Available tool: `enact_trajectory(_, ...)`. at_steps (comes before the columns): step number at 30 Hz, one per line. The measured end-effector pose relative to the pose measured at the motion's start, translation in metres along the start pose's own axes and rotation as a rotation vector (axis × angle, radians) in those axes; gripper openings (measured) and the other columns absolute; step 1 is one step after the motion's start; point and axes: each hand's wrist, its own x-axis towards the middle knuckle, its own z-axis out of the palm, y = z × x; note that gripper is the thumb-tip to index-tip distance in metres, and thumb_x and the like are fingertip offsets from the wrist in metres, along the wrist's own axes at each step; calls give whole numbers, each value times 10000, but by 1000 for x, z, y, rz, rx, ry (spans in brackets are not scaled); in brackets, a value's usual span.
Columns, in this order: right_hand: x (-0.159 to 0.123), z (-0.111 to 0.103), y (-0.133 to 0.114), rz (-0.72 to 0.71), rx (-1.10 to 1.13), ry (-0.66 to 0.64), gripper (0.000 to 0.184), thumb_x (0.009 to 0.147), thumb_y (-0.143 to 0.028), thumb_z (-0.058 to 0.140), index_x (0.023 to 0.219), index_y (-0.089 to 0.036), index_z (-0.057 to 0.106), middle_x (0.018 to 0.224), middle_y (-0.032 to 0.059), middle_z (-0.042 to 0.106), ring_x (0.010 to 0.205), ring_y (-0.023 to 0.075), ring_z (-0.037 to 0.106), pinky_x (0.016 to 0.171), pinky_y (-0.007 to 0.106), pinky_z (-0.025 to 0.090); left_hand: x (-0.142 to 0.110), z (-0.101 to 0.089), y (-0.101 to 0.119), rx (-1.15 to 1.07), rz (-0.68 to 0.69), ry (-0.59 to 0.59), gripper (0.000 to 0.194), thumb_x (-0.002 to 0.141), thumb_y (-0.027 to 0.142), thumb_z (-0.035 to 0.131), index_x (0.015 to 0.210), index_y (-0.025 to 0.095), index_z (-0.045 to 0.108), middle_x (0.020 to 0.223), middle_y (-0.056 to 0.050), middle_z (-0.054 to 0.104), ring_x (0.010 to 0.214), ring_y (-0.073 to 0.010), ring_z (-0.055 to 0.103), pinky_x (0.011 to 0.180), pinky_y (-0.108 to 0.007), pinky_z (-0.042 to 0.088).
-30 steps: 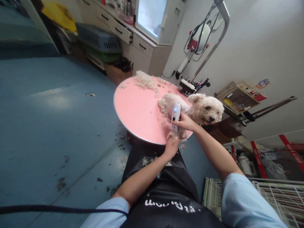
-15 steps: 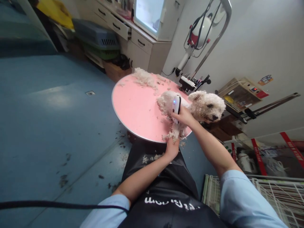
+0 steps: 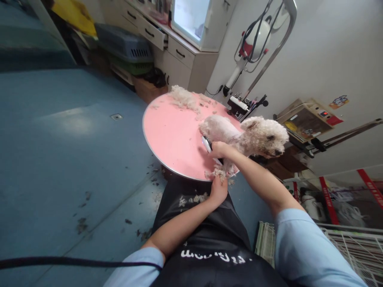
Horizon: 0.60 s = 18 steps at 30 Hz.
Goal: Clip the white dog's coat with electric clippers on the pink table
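A small white curly dog (image 3: 245, 135) stands on a round pink grooming table (image 3: 175, 135), its head turned right. My right hand (image 3: 220, 150) is closed around a white electric clipper (image 3: 207, 144), pressed low against the dog's side near its front leg. My left hand (image 3: 218, 190) is closed at the table's near edge, gripping the dog's paw amid a tuft of cut fur (image 3: 220, 173). A heap of clipped white fur (image 3: 182, 97) lies at the table's far side.
A grooming arm and a hanging dryer (image 3: 254, 42) rise behind the table, with tools (image 3: 239, 107) at their base. White drawers (image 3: 176, 56) and a pet carrier (image 3: 124, 42) line the far wall. A wire cage (image 3: 350, 251) stands at my right. Fur scraps dot the blue floor (image 3: 60, 159).
My right hand has swung the clipper downward, from upright on the dog's flank to low by its front leg. The left hand kept its grip at the table edge.
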Motion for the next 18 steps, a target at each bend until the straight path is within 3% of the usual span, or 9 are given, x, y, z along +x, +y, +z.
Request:
enact_trajectory(2,-2,1,0,-29,29,-21,458,738,-399,688,1111,-132,678,1049,165,758,959,302,734,763,301,545,0,1,-1,-7,4,5,139,842,169,549,972,181,594,1045,-126,685,1076,-276,630,996,-441,451)
enact_trajectory(6,-2,-2,6,68,73,218,596,790,-486,625,1221,-75,596,1140,229,717,1037,345,707,802,346,544,-1,3,-4,-9,-28,36,58,831,187,557,884,197,578,936,-106,673,1002,-280,630,975,-455,451)
enact_trajectory(9,-6,1,7,54,69,164,512,775,-458,648,1119,-79,637,1090,244,724,1013,357,711,784,349,541,0,3,-8,-68,-31,40,100,816,184,568,913,196,590,922,-82,667,966,-256,626,956,-430,459)
enact_trajectory(11,-13,6,6,7,85,113,411,767,-421,661,1037,-112,655,1055,226,732,975,345,716,753,338,535,0,3,-10,-119,-41,34,116,807,187,579,922,190,597,892,-59,664,905,-231,627,912,-402,477)
enact_trajectory(15,-30,16,12,-35,259,129,349,758,-410,665,1002,-165,619,1000,146,731,872,291,705,692,328,521,1,5,-13,-236,-135,30,108,800,272,637,847,183,599,713,4,621,724,-175,609,747,-322,513)
enact_trajectory(18,-38,14,35,-113,463,273,360,728,-400,673,1001,-184,582,936,80,708,821,251,667,683,333,522,1,5,-12,-299,-216,26,171,793,330,663,809,173,599,597,32,565,623,-148,584,615,-265,495)
